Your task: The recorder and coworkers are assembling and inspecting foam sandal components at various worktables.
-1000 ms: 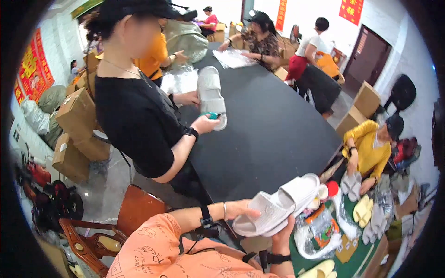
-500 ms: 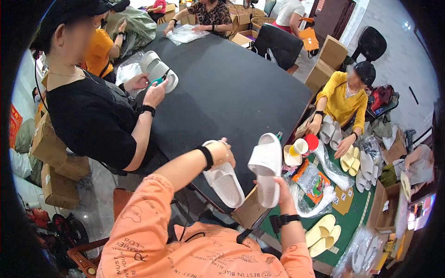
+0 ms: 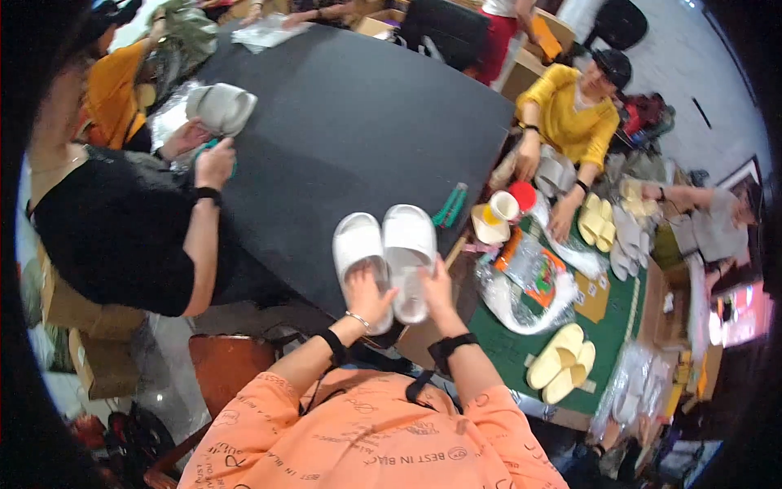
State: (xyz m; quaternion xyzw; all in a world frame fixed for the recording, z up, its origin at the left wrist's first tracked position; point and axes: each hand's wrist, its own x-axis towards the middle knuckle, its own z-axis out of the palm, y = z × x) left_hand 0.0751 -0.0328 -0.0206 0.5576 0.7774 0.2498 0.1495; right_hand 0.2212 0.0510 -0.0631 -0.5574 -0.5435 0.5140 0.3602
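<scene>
Left hand (image 3: 368, 295) and right hand (image 3: 436, 287) gripping white slippers (image 3: 384, 248)

Orange-red printed plastic packet (image 3: 533, 269) on green mat; brown cardboard boxes (image 3: 81, 326) at left.

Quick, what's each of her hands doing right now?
Left hand: closed on the left white slipper.
Right hand: closed on the right white slipper.

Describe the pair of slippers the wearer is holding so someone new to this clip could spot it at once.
Start at the big black table and go to its near edge. There the left hand and right hand hold the white slippers side by side. Other pairs nearby are yellow or lie flat on the green mat.
</scene>
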